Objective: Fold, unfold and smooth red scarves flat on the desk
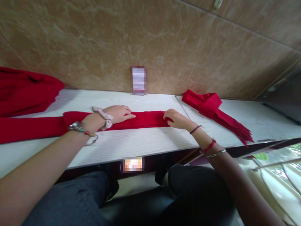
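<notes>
Red scarf [145, 120] — flat, narrow strip, fringed at right end. Left hand [118, 114] lies palm-down on it; right hand [176, 119] curled there — can't tell if pinching.

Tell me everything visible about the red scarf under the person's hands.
The red scarf looks like soft, plain woven cloth. It lies as a long, narrow, fairly smooth strip along the white tabletop, running out of view at the picture's left edge. Near the left wrist an upper layer's edge shows, so it appears doubled over there. The left grip rests flat on it; the right grip has curled fingers at its right end, partly hiding what looks like fringe.
</notes>
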`<action>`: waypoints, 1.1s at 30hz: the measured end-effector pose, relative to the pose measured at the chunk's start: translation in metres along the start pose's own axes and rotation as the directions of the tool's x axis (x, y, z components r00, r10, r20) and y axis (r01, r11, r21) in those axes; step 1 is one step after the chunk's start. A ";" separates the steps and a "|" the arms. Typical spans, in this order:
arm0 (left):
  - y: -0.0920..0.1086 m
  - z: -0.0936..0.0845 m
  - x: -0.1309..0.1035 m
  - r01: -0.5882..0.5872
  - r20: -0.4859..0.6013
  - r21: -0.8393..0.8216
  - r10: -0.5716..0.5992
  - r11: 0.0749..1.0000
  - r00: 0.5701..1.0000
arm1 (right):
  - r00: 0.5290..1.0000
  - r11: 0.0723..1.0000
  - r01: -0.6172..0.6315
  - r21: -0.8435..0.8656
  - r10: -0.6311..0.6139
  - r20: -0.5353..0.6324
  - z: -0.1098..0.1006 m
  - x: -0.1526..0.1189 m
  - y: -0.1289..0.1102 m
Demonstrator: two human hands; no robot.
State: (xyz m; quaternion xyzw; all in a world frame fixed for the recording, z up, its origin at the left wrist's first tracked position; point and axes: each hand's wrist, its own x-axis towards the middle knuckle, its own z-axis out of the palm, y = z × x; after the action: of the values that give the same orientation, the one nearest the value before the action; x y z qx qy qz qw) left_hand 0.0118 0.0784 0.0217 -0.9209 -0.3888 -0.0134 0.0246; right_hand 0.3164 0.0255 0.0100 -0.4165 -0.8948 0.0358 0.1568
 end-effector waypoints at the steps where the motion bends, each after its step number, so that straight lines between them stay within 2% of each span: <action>1: 0.012 0.004 0.003 0.004 0.015 0.006 -0.004 1.000 1.000 | 0.999 0.998 0.018 -0.055 -0.015 0.048 0.006 0.005 -0.006; 4: 0.039 0.020 0.007 0.028 0.044 -0.007 -0.027 1.000 0.999 | 0.988 0.979 -0.034 -0.200 0.063 0.140 0.010 0.007 -0.008; 7: 0.045 0.031 0.003 0.010 0.069 0.004 -0.010 1.000 0.998 | 0.965 0.920 -0.119 -0.373 0.195 0.174 -0.002 -0.010 0.008; 10: 0.042 0.034 0.000 -0.002 0.045 0.016 0.001 1.000 0.999 | 0.916 0.807 -0.275 -0.522 0.385 0.113 -0.016 -0.036 0.023; 12: 0.040 0.033 -0.001 -0.006 0.032 0.024 0.006 1.000 0.999 | 0.889 0.768 -0.395 -0.504 0.458 0.000 -0.023 -0.045 0.022; 13: 0.041 0.033 -0.001 -0.010 0.028 0.028 0.009 1.000 1.000 | 0.896 0.790 -0.414 -0.452 0.441 -0.050 -0.024 -0.044 0.017; 15: 0.042 0.031 -0.001 -0.011 0.017 0.033 0.010 0.999 1.000 | 0.947 0.890 -0.322 -0.322 0.310 -0.089 -0.021 -0.035 0.000; 17: 0.044 0.031 -0.002 -0.002 0.006 0.031 0.002 1.000 1.000 | 0.990 0.961 -0.138 -0.239 0.133 -0.039 -0.013 -0.020 -0.020; 19: 0.044 0.030 -0.003 0.008 0.008 0.021 -0.008 1.000 1.000 | 0.997 0.969 -0.050 -0.240 0.063 0.046 -0.005 -0.010 -0.031; 20: 0.044 0.030 -0.003 0.011 0.013 0.015 -0.011 1.000 1.000 | 0.994 0.963 -0.051 -0.265 0.074 0.079 -0.002 -0.010 -0.030; 22: 0.044 0.030 -0.004 0.015 0.027 0.001 -0.015 1.000 1.000 | 0.981 0.933 -0.132 -0.335 0.172 0.091 0.000 -0.021 -0.019; 25: 0.043 0.031 -0.002 0.015 0.032 -0.004 -0.015 1.000 0.999 | 0.942 0.870 -0.321 -0.375 0.335 -0.028 -0.006 -0.049 0.008; 27: 0.042 0.031 -0.001 0.010 0.029 0.000 -0.010 1.000 1.000 | 0.927 0.860 -0.373 -0.347 0.360 -0.105 -0.011 -0.058 0.016; 30: 0.041 0.032 0.001 -0.001 0.026 0.003 0.001 1.000 1.000 | 0.955 0.911 -0.294 -0.290 0.265 -0.137 -0.010 -0.042 0.005; 33: 0.040 0.031 0.001 -0.007 0.033 0.004 0.007 1.000 0.999 | 0.989 0.965 -0.146 -0.219 0.138 -0.050 0.002 -0.011 -0.015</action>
State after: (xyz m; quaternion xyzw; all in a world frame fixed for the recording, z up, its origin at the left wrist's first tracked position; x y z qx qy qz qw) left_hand 0.0414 0.0528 -0.0110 -0.9224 -0.3858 0.0028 0.0199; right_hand 0.3114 0.0074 0.0083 -0.4950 -0.8582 -0.0601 0.1216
